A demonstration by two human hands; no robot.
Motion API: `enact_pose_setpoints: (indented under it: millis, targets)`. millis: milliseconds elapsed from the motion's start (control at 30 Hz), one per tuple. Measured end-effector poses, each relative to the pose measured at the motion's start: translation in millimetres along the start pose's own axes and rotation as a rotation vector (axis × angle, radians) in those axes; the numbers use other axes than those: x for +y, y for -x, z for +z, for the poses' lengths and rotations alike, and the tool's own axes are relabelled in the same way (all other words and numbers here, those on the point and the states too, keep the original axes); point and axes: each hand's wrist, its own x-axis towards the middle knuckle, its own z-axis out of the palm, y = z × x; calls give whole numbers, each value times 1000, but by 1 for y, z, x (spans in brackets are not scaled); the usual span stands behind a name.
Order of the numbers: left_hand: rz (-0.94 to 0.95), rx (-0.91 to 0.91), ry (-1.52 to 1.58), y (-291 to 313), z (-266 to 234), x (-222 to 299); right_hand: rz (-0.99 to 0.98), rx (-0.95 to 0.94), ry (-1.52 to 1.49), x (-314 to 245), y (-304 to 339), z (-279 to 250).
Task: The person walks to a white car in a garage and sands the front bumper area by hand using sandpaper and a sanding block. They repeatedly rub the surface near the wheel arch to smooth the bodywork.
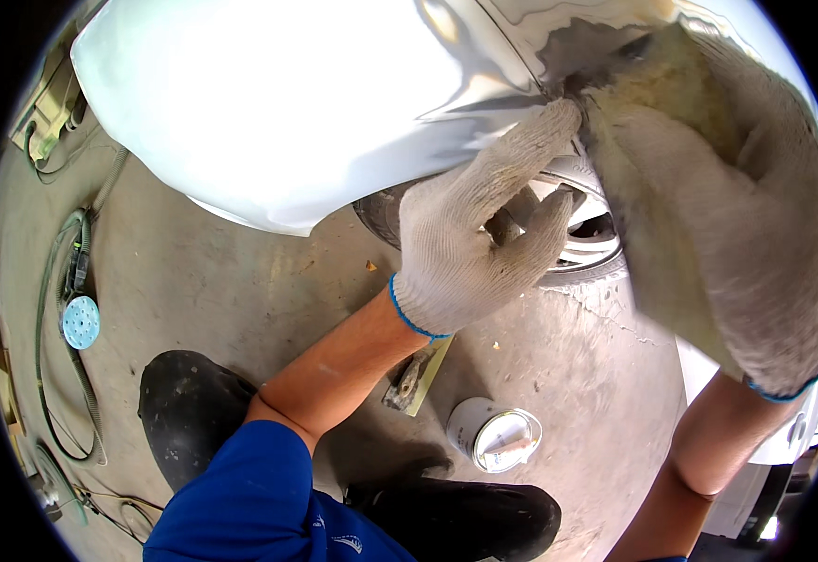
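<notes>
My left hand (pixel 474 225), in a pale knitted glove with a blue cuff, reaches up to the car's white bodywork (pixel 268 103). Its forefinger is stretched to the panel seam, with the thumb apart below; I see nothing held in it. In my right hand (pixel 755 215), gloved alike, is a wide, flat, yellowish spreader (pixel 657 253), smeared and slightly blurred. The fingers wrap round its upper part. Its top end lies by a grey patch (pixel 582 51) on the panel, close to the left fingertip. Whether it touches the panel I cannot tell.
A wheel (pixel 589 234) sits behind my left hand. On the concrete floor are a tin (pixel 474 426) and a second spreader (pixel 427 375) with a handle. To the left lie a hose (pixel 42 375) and a sander with a round blue pad (pixel 81 322). My knees are below.
</notes>
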Motion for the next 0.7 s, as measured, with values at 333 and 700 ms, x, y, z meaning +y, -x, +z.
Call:
enact_pose_setpoints:
  millis: [333, 700]
  targets:
    - [-30, 25, -1, 2, 6, 1, -43, 14, -52, 9, 3, 8]
    - [-43, -77, -48, 12, 2, -1, -22, 119, -16, 16, 18, 19]
